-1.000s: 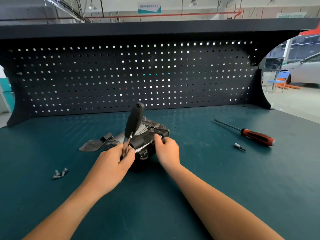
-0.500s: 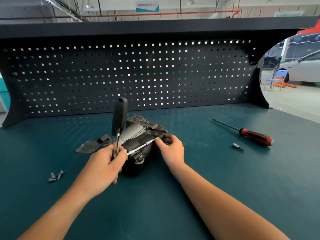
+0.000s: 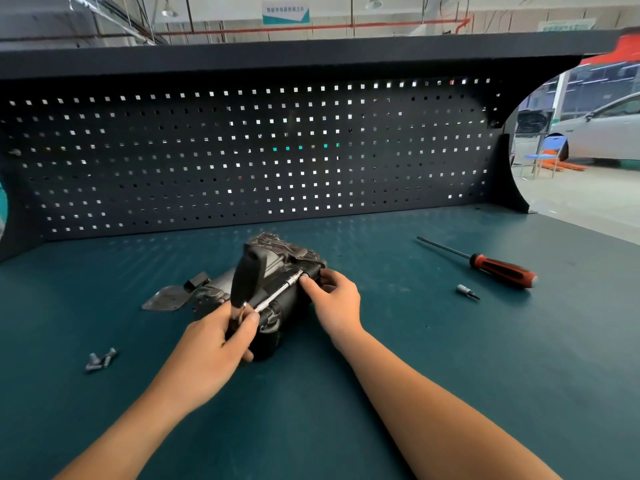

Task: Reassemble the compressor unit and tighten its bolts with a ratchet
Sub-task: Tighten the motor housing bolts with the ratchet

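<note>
Compressor unit [image 3: 287, 254] lying mid-table [image 3: 450, 375], before the pegboard [image 3: 242, 150]. Left hand [image 3: 211, 344] grips the ratchet [image 3: 246, 275] near its head, fingers curled round it, black handle upright. Right hand [image 3: 334, 303] pinches the far end of the extension bar [image 3: 277, 295] against the unit. Loose bolts [image 3: 100, 360] lie left; the screwdriver [image 3: 498, 268] and a small bit [image 3: 465, 291] lie right.

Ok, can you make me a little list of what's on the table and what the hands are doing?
Left hand: grips the ratchet near its head, handle pointing up
Right hand: pinches the far end of the extension bar against the compressor
Screwdriver: lying to the right, untouched
Small bit: beside the screwdriver
Loose bolts: lying to the left
Table: teal top
</note>
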The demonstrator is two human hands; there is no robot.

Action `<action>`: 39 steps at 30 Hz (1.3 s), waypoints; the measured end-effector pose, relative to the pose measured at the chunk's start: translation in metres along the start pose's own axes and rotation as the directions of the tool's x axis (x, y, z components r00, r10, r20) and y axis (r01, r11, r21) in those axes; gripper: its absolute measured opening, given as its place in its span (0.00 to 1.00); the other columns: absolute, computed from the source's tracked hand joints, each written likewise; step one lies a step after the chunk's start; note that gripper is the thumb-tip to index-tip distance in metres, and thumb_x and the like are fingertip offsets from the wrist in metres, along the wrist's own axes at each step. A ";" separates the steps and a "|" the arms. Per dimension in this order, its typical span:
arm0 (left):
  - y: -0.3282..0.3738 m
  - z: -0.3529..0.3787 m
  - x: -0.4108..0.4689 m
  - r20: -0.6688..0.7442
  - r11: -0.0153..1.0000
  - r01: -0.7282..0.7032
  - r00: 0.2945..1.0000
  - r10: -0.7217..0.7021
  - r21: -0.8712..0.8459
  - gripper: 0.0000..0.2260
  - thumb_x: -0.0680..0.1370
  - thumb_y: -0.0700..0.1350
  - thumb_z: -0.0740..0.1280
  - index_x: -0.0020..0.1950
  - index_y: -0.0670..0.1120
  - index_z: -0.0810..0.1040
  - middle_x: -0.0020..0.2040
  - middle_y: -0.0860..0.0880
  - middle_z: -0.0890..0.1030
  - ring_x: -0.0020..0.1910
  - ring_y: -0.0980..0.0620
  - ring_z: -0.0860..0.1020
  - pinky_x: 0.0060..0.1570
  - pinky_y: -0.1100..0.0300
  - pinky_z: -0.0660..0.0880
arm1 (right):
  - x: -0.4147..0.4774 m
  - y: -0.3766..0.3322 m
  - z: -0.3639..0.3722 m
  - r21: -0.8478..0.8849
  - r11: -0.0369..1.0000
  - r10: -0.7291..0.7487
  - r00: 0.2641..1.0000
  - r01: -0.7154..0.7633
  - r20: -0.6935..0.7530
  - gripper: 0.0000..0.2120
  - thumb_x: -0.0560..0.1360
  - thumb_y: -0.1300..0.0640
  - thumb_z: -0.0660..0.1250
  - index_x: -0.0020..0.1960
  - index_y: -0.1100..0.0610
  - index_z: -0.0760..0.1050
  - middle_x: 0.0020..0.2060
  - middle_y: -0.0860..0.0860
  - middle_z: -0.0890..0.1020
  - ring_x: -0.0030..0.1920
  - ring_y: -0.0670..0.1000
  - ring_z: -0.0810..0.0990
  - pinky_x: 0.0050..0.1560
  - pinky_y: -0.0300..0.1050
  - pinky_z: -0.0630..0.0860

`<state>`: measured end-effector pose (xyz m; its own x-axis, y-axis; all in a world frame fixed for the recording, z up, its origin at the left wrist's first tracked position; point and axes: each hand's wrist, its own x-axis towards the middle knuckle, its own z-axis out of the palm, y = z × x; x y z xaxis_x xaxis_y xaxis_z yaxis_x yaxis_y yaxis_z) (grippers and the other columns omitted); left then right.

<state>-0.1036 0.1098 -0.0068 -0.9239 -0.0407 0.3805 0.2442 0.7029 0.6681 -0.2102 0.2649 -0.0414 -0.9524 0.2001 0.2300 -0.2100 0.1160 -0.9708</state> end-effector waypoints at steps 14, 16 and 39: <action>-0.001 0.013 0.005 -0.075 0.966 0.060 0.994 -0.082 -0.252 0.09 0.79 0.44 0.60 0.40 0.46 0.74 0.31 0.54 0.80 0.37 0.59 0.81 0.45 0.59 0.69 | 0.003 0.002 0.003 -0.063 0.998 -0.002 1.000 0.002 -0.002 0.25 0.74 0.49 0.69 0.66 0.61 0.73 0.58 0.54 0.78 0.59 0.50 0.76 0.58 0.41 0.72; -0.001 0.013 0.005 -0.073 0.961 0.062 0.994 -0.084 -0.268 0.09 0.79 0.45 0.59 0.40 0.46 0.74 0.31 0.54 0.80 0.38 0.58 0.81 0.48 0.57 0.71 | 0.003 0.002 0.002 -0.061 0.998 0.004 1.000 -0.004 -0.004 0.24 0.74 0.49 0.69 0.65 0.61 0.73 0.58 0.54 0.79 0.59 0.51 0.77 0.57 0.40 0.72; 0.000 0.019 0.006 -0.117 0.978 0.000 0.993 -0.024 -0.206 0.09 0.79 0.46 0.60 0.39 0.50 0.75 0.34 0.56 0.81 0.43 0.53 0.80 0.44 0.62 0.69 | 0.006 0.005 0.002 -0.006 0.998 0.065 0.998 -0.065 -0.013 0.24 0.74 0.50 0.70 0.64 0.61 0.74 0.58 0.54 0.80 0.58 0.51 0.77 0.60 0.44 0.73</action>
<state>-0.1146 0.1230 -0.0168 -0.8888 -0.1404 0.4362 0.3000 0.5412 0.7855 -0.2177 0.2647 -0.0452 -0.9610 0.2202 0.1675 -0.1465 0.1085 -0.9832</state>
